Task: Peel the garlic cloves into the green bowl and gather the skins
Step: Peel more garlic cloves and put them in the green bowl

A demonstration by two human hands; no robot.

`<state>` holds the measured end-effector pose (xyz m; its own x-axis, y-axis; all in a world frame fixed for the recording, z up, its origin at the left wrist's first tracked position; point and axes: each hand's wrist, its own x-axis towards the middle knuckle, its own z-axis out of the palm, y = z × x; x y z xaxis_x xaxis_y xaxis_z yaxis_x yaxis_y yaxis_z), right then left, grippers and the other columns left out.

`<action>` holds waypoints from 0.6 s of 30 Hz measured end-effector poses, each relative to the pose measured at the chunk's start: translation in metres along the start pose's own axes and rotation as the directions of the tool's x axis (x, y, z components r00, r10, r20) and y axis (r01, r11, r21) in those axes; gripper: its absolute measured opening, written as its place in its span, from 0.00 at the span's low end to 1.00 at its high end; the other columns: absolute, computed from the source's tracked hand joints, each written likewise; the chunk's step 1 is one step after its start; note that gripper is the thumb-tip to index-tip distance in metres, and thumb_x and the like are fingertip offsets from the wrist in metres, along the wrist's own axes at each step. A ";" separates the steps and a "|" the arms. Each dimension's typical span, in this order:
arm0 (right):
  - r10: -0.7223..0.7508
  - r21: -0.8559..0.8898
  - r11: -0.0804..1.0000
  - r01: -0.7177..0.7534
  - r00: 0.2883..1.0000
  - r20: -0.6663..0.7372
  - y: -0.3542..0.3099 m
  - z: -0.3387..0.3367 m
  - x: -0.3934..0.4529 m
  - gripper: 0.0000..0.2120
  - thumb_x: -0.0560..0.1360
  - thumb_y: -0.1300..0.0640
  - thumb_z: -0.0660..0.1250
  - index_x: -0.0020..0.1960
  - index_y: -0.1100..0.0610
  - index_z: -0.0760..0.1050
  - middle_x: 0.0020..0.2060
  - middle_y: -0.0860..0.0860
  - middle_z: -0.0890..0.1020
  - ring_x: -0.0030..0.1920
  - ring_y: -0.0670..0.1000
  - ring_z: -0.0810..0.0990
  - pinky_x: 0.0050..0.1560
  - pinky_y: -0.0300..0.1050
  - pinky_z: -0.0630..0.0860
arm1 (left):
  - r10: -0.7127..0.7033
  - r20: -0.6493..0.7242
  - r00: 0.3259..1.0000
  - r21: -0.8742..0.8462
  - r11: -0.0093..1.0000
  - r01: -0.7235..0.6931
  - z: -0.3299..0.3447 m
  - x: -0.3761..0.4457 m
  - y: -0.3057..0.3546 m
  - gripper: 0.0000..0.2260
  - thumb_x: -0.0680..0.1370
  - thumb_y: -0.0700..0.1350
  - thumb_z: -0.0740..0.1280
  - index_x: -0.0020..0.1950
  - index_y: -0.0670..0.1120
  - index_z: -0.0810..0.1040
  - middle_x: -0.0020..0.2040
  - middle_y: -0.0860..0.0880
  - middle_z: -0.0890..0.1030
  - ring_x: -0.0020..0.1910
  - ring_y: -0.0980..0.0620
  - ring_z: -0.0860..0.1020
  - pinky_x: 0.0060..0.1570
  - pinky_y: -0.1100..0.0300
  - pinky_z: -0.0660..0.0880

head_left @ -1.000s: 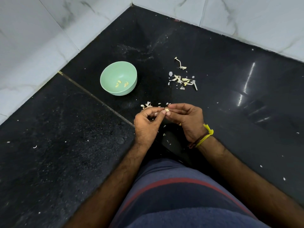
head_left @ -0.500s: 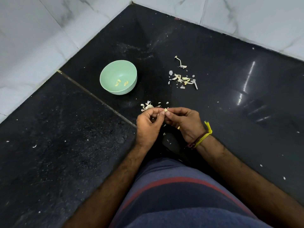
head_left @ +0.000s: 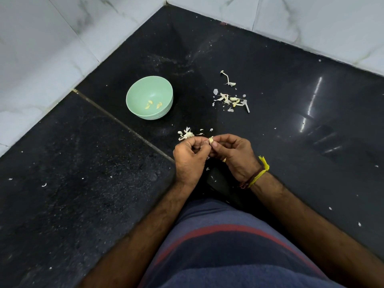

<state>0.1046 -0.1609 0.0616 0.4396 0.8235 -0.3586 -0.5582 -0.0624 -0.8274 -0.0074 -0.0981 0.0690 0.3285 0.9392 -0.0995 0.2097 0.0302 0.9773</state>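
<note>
A small garlic clove (head_left: 211, 140) is pinched between the fingertips of my left hand (head_left: 190, 160) and my right hand (head_left: 234, 155), low over the black floor. The green bowl (head_left: 135, 96) stands up and to the left of my hands, with three peeled cloves (head_left: 152, 104) in it. A small heap of skins (head_left: 186, 134) lies just beyond my left hand. Farther right lies a scatter of unpeeled cloves and skins (head_left: 231, 99), with a dry garlic stem (head_left: 227, 78) behind it.
White marble walls (head_left: 52, 48) close the corner on the left and at the back. A grout joint (head_left: 124, 125) runs diagonally across the black floor past the bowl. My knee in striped shorts (head_left: 218, 246) fills the foreground. Tiny skin flecks dot the floor.
Both hands have stayed together on the clove, drawing slightly nearer to me. The fingertips have shifted on the clove; bowl and heaps lie as before.
</note>
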 end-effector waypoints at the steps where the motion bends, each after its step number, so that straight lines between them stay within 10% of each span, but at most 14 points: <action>1: -0.006 -0.009 1.000 0.006 1.000 0.008 0.000 0.000 0.000 0.05 0.73 0.71 0.69 0.46 0.64 0.80 0.37 0.56 0.85 0.37 0.51 0.84 0.42 0.42 0.82 | -0.004 -0.003 1.000 0.004 1.000 0.004 0.000 0.000 0.000 0.03 0.73 0.39 0.72 0.44 0.43 0.85 0.37 0.47 0.85 0.37 0.46 0.85 0.42 0.51 0.84; 10: 0.019 0.052 0.998 -0.020 0.999 0.027 0.003 0.004 0.000 0.10 0.67 0.63 0.74 0.48 0.61 0.82 0.40 0.59 0.85 0.40 0.56 0.84 0.46 0.49 0.82 | -0.045 0.032 0.998 -0.009 0.999 0.045 -0.001 0.003 -0.005 0.06 0.71 0.47 0.70 0.43 0.45 0.82 0.38 0.49 0.83 0.37 0.53 0.80 0.40 0.55 0.80; 18: -0.138 -0.239 0.962 0.131 0.990 -0.013 -0.002 0.008 -0.005 0.06 0.75 0.68 0.71 0.48 0.60 0.83 0.43 0.57 0.87 0.44 0.57 0.86 0.46 0.48 0.83 | -0.012 0.003 1.000 0.132 0.991 0.011 -0.003 0.004 -0.003 0.05 0.72 0.46 0.70 0.41 0.45 0.82 0.35 0.51 0.83 0.34 0.58 0.78 0.37 0.61 0.77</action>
<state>0.0978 -0.1604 0.0685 0.5219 0.8166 -0.2466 -0.3110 -0.0871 -0.9464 -0.0099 -0.0936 0.0663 0.3284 0.9379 -0.1116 0.3332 -0.0044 0.9428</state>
